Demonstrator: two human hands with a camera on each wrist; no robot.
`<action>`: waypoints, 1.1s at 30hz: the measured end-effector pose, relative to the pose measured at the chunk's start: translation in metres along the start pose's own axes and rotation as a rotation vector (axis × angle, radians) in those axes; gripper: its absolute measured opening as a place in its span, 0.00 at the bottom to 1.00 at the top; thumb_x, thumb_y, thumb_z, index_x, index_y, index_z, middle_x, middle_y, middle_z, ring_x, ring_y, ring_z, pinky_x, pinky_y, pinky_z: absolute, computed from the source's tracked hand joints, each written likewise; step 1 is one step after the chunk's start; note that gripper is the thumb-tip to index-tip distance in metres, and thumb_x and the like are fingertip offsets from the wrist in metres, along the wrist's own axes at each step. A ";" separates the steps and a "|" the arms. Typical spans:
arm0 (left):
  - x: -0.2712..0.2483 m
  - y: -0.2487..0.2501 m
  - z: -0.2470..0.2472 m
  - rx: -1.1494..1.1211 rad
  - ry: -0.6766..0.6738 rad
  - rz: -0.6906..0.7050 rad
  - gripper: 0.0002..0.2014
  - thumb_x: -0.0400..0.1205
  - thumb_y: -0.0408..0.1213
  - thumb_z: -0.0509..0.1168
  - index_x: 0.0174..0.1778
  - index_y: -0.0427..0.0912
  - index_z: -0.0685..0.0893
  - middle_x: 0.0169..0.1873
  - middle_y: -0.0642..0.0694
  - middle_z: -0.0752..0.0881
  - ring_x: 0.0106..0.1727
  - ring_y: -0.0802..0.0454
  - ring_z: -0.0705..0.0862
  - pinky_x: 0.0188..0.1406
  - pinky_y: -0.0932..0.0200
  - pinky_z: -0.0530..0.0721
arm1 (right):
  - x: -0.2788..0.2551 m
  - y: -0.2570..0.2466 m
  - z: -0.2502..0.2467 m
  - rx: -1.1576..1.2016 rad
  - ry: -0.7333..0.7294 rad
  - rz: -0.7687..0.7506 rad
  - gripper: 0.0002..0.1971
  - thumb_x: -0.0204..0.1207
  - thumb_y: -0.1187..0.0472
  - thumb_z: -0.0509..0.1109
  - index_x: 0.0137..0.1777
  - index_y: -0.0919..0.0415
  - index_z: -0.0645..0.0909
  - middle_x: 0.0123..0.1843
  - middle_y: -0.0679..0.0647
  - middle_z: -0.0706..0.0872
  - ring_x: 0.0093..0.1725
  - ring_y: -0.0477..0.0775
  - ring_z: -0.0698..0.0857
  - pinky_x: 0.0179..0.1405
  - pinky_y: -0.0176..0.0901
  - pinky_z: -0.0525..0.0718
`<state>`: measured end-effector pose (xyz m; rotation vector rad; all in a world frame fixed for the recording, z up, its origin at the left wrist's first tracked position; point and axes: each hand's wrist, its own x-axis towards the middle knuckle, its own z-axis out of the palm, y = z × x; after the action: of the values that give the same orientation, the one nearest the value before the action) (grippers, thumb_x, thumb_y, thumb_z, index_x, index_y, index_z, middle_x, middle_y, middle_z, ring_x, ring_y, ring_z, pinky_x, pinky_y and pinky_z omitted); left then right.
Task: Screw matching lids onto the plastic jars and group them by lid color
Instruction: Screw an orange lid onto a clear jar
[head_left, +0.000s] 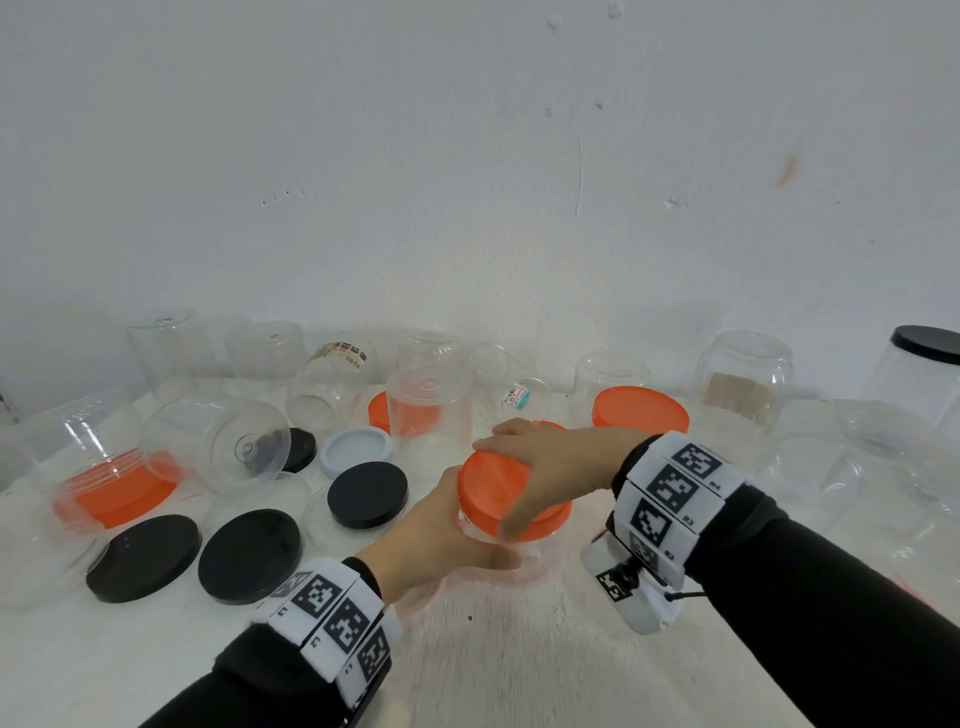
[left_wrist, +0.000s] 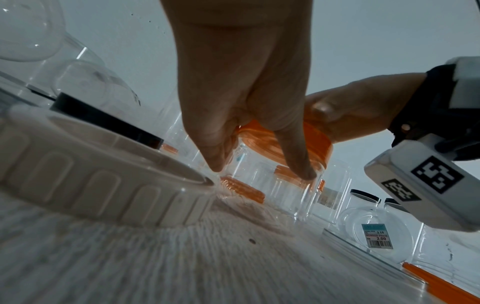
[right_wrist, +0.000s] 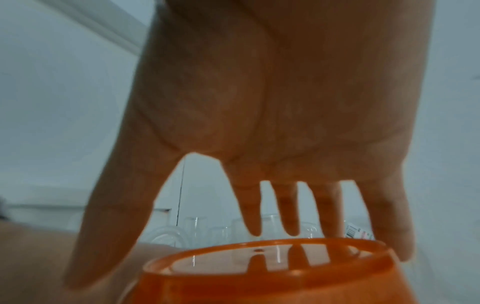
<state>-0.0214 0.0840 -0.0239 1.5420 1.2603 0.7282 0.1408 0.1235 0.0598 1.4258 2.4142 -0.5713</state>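
Jars crowd the left of the head view: an upturned clear jar (head_left: 111, 457) at the far left sits over an orange lid (head_left: 124, 491), and just right of it another clear jar (head_left: 218, 444) lies on its side. Below them, at lower left, two loose black lids (head_left: 144, 557) (head_left: 250, 555) lie flat on the white table (head_left: 519, 649), side by side. A third black lid (head_left: 368, 493) rests further right, with a pale grey lid (head_left: 356, 451) open side up just above it. Behind these stands an upturned clear jar (head_left: 430, 410) with a second orange lid (head_left: 379, 410) partly hidden behind it.

At the centre of the frame the left hand (head_left: 436, 535) wraps its fingers round the body of a clear jar (left_wrist: 275, 185), grasping it below the rim; the left wrist view shows two fingertips (left_wrist: 301, 170) pressed on the clear wall. On top sits the orange lid (head_left: 506, 493) being fitted. It looks slightly tilted in the head view. The right hand (head_left: 550, 457) covers it from above, thumb at the near edge and fingers spread over the far rim, gripping the lid; in the right wrist view the fingers (right_wrist: 252, 216) reach down behind the lid's rim (right_wrist: 259, 265).

Right of the hands, a large orange lid (head_left: 641, 410) lies near the back row of clear jars. At the far right edge stands a jar with a black lid (head_left: 927, 343) already on it.
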 end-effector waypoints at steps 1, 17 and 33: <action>0.000 0.000 0.000 0.004 0.001 -0.003 0.49 0.65 0.33 0.84 0.77 0.51 0.60 0.68 0.56 0.76 0.69 0.58 0.77 0.70 0.56 0.78 | 0.000 0.001 -0.001 0.001 -0.005 -0.016 0.51 0.66 0.37 0.76 0.84 0.39 0.49 0.83 0.41 0.52 0.81 0.54 0.57 0.74 0.59 0.68; 0.003 -0.006 -0.003 0.056 0.008 -0.016 0.50 0.64 0.38 0.85 0.77 0.53 0.62 0.65 0.56 0.80 0.65 0.60 0.79 0.59 0.64 0.81 | -0.002 -0.002 0.028 -0.068 0.222 0.029 0.48 0.70 0.27 0.63 0.83 0.51 0.53 0.80 0.55 0.59 0.78 0.64 0.54 0.70 0.61 0.67; 0.003 -0.006 -0.004 0.101 -0.005 -0.037 0.51 0.63 0.42 0.85 0.76 0.57 0.60 0.63 0.58 0.80 0.61 0.63 0.80 0.47 0.72 0.80 | -0.004 -0.003 0.045 -0.069 0.342 0.030 0.46 0.71 0.26 0.60 0.83 0.52 0.55 0.80 0.56 0.60 0.76 0.66 0.57 0.71 0.61 0.65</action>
<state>-0.0259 0.0884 -0.0283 1.5970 1.3357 0.6450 0.1422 0.0985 0.0227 1.6397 2.6316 -0.2486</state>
